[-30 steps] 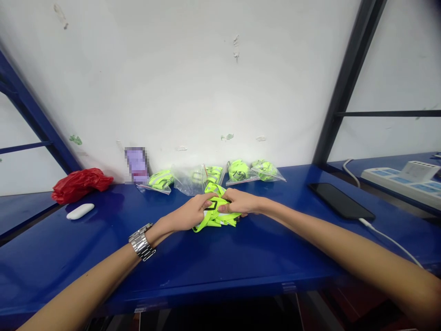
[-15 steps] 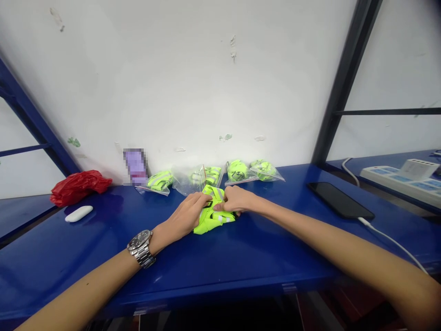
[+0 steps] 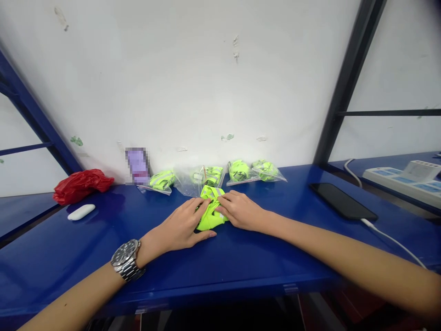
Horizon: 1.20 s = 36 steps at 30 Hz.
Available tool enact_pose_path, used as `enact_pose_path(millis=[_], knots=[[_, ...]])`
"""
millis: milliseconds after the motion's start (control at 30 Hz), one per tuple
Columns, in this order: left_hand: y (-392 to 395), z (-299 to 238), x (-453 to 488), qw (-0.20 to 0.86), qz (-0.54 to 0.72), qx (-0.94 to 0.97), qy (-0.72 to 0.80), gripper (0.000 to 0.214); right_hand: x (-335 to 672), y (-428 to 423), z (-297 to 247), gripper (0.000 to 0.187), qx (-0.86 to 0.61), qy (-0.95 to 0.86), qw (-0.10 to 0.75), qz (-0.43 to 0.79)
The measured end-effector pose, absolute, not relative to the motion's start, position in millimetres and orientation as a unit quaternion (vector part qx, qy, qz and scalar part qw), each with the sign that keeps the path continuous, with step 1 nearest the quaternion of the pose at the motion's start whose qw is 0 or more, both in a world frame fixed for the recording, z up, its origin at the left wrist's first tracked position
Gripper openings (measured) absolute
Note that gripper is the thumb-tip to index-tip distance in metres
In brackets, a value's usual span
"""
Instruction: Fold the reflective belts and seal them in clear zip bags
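Note:
A neon yellow-green reflective vest [image 3: 211,221] with pale silver strips lies bunched into a small bundle on the blue table. My left hand [image 3: 184,223] grips its left side, fingers bent over the cloth and the thumb stretched out apart near the tabletop. From the right, my right hand [image 3: 239,209] is closed on the vest, fingers on top and thumb against the cloth. Parts of the bundle are hidden under both hands. Just behind it lies a clear plastic bag [image 3: 184,180], beside a bagged yellow-green bundle [image 3: 214,174].
More bagged bundles [image 3: 239,170] line the wall. A phone [image 3: 138,165] leans there, near a red plastic bag [image 3: 81,186] and a white case [image 3: 81,212]. To the right, a black phone [image 3: 341,201] lies on a white cable [image 3: 392,241], before a power strip [image 3: 403,179].
The vest bundle looks more compact. My left hand has shifted slightly back, and its thumb now sticks out. My right hand has changed from a tight fist-like grip to fingers laid over the cloth.

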State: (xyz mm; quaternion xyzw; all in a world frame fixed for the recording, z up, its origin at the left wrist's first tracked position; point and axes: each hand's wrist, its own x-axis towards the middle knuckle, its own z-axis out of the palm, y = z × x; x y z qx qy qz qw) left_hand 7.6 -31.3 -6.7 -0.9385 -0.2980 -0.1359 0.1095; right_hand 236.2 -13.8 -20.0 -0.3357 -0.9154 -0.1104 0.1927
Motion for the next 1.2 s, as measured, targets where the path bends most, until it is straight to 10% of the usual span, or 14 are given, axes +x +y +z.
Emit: enact_pose_path(millis=[200,767,1200], knots=[[-26.8,-12.4,9.8,0.124,-0.136,-0.93,-0.319,0.064,242.4,-15.4,-24.0,0.078,-0.285,-0.933,0.178,-0.128],[-41.8,2.4,5.5,-0.024,-0.164,-0.904,-0.395,0.055,233.2,-42.3,-7.7,0.026,-0.299,-0.939,0.089,-0.146],[-2.4,2.0,12.1,-0.101,-0.148,-0.884,-0.432,0.054,223.3,-13.4,8.0,0.052,-0.464,-0.88,0.032,-0.1]])
